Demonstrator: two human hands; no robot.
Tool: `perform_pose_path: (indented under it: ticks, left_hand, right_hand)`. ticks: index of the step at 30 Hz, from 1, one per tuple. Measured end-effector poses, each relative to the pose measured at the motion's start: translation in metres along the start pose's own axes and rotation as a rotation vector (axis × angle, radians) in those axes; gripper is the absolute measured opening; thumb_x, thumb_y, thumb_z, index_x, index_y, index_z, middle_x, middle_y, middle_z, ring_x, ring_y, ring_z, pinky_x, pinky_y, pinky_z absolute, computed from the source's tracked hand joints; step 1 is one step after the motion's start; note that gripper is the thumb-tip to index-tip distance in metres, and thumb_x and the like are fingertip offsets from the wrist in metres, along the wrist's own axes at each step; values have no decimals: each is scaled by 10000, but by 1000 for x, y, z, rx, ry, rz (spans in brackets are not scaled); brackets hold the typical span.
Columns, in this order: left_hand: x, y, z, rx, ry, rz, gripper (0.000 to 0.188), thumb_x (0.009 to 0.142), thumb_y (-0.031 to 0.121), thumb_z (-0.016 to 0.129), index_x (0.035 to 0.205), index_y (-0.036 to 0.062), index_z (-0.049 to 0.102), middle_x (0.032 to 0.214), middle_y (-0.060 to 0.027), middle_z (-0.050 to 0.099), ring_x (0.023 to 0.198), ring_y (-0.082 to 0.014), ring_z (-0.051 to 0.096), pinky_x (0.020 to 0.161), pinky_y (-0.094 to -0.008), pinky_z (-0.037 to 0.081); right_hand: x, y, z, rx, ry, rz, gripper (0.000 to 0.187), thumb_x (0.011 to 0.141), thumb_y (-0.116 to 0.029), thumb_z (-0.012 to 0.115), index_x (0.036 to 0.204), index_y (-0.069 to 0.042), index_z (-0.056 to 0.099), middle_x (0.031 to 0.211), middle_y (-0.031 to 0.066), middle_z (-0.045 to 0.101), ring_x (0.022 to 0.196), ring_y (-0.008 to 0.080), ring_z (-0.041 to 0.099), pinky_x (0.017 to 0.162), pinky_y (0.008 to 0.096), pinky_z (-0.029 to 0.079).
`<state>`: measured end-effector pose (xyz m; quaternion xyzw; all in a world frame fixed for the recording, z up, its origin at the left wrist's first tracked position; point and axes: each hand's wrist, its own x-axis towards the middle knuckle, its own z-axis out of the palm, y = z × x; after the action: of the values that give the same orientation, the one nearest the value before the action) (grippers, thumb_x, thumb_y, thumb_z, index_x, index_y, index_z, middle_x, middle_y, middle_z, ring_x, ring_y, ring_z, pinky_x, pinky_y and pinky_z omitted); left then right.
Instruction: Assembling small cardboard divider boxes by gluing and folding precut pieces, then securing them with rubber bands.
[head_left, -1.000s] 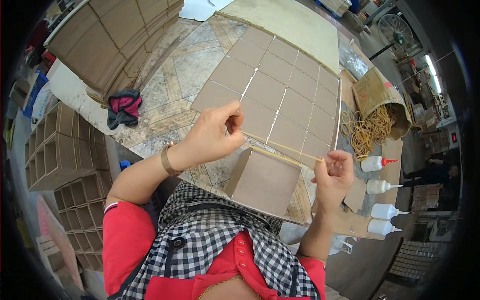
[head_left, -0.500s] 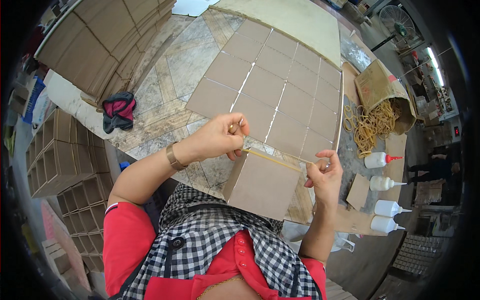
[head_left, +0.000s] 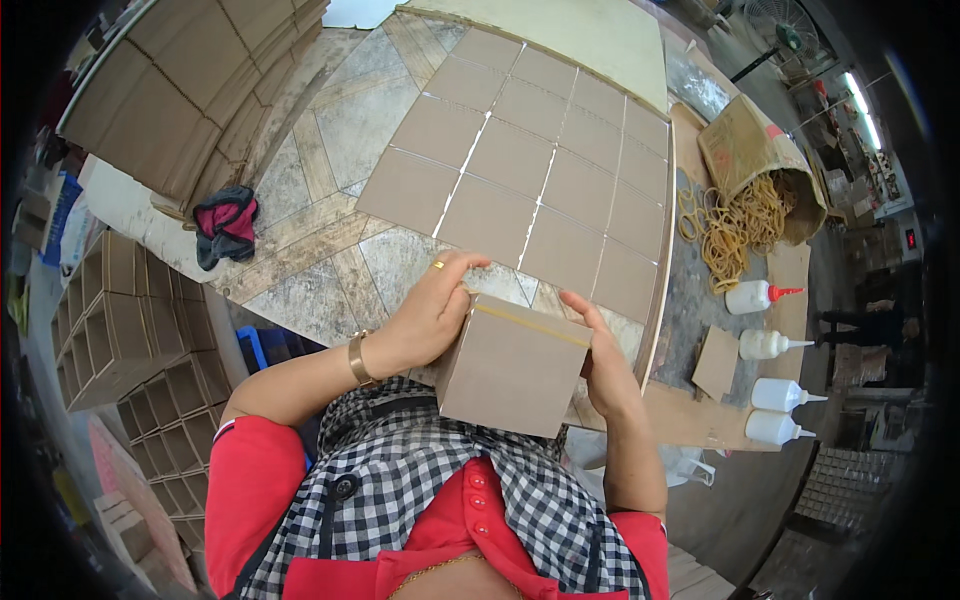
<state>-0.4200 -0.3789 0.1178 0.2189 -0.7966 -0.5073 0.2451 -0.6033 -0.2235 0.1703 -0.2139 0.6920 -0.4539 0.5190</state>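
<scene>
A brown cardboard box (head_left: pixel 508 372) is held between my two hands close to my apron. Along its far edge a yellowish rubber band (head_left: pixel 530 326) lies across the upper face. My left hand (head_left: pixel 428 315) grips the box's left side, its fingers partly hidden behind it. My right hand (head_left: pixel 608 362) clasps the right side, with the index finger stretched along the far corner. Beyond the hands, brown cardboard squares (head_left: pixel 510 145) lie in rows on the table, with white lines between them.
Rubber bands (head_left: pixel 735 235) spill from a tipped carton (head_left: pixel 745 150) at right. Several white squeeze bottles (head_left: pixel 748 297) lie below it, beside a loose cardboard piece (head_left: pixel 715 362). A dark and pink cloth (head_left: pixel 226 225) rests at left, near stacked cardboard (head_left: pixel 150 90). Open divided boxes (head_left: pixel 130 320) stand lower left.
The rubber band, stretched between my hands before, now lies snug on the box. Both hands have come down to the box's sides and hold it.
</scene>
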Motion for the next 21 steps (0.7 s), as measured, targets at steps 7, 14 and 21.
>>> perform_pose_path:
  ticks: [7,14,21]
  left_hand:
    - [7,12,-21,-590,-190,85,751,640,-106,444,1364,63,339,1519,-140,133,1426,-280,136,1021,-396,356]
    - [-20,27,-28,-630,-297,-168,768,674,-131,492,1378,67,261,1304,-135,409,1219,-212,448,976,-330,405]
    - [-19,34,-19,-755,-158,-139,776,677,-167,430,1391,64,234,1172,-139,482,1039,-168,564,890,-280,459]
  right_hand:
    - [-28,26,10,-106,64,-599,607,829,-114,363,1413,11,259,1443,228,310,1308,339,378,1051,412,339]
    - [-44,44,11,-13,-12,-676,649,853,-76,443,1440,2,177,1471,227,268,1326,320,356,1062,411,326]
    - [-23,29,4,145,82,-428,485,747,97,470,1223,14,434,1161,165,550,1072,195,528,857,280,426]
